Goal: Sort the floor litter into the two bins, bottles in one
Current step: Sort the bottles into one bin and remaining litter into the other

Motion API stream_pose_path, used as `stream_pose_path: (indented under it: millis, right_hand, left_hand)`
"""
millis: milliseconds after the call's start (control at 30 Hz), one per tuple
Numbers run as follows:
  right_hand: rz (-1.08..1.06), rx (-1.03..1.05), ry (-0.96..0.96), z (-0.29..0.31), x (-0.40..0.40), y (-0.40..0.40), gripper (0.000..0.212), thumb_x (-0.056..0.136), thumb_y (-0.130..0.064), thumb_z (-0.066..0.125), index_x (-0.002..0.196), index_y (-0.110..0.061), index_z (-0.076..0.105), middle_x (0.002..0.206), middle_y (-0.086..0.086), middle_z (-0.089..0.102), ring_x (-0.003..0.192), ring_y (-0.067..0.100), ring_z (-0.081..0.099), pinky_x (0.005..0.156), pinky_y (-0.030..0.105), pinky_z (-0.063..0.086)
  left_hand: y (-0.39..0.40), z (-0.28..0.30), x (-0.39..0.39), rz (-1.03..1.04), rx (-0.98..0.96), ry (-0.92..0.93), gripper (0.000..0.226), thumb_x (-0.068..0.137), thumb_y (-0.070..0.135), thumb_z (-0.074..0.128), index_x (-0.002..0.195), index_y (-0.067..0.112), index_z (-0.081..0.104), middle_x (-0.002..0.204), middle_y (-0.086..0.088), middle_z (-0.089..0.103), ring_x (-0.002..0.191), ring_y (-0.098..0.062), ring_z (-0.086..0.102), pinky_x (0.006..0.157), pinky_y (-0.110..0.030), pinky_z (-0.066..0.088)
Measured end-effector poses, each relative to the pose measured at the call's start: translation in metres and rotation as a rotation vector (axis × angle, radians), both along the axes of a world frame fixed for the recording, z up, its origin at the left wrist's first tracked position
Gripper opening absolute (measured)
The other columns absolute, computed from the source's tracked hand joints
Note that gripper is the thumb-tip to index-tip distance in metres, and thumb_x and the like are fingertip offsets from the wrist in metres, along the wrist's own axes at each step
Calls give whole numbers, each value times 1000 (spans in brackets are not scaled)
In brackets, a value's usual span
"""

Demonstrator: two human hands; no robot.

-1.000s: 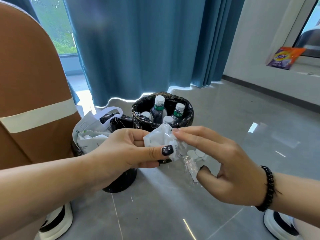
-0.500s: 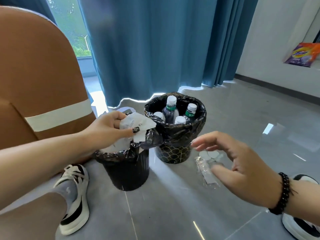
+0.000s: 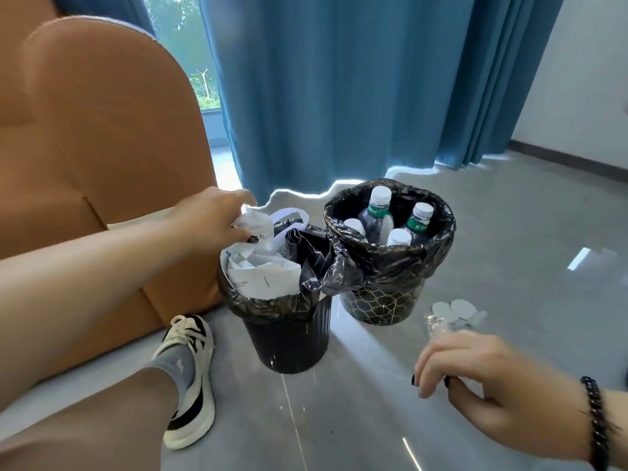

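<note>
light: bright daylight from the window behind the curtain | glare: blown-out strip under the curtain hem, streaks on the floor right of it | focus: mostly sharp | distortion: wide-angle bending at the edges

One head-worn wide-angle view looks forward and down from above the floor, close over two bins that sit mid-frame. It faces a curtain, with a chair at the left edge. Straight lines bow toward the frame's borders.
</note>
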State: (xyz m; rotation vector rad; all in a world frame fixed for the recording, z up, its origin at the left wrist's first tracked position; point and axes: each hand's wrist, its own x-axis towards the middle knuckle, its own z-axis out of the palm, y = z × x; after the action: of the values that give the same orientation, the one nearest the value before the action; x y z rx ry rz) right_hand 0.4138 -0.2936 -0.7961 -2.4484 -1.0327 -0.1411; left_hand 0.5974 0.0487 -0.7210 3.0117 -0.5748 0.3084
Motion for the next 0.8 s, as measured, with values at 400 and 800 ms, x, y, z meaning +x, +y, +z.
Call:
stream_pose_path:
  millis: [400,800]
  right_hand:
    - [-137,-42,37,-27,19,-17,30,76,-6,51,79,-35,58,76,-21,59,65,-5,53,58,17,46]
    - [-257,-61,-6,-22,26,-44,33,68,-3,58,79,-34,59,70,-20,56,66,-2,52,61,14,42]
  left_hand:
    - [-36,-51,43,-56,212,365,23,80,6,65,69,26,68,87,5,71,86,-16,65,76,-28,55]
    - [-24,-57,40,63,22,658,32,88,8,53,98,30,72,95,7,67,80,-11,59,68,-18,51]
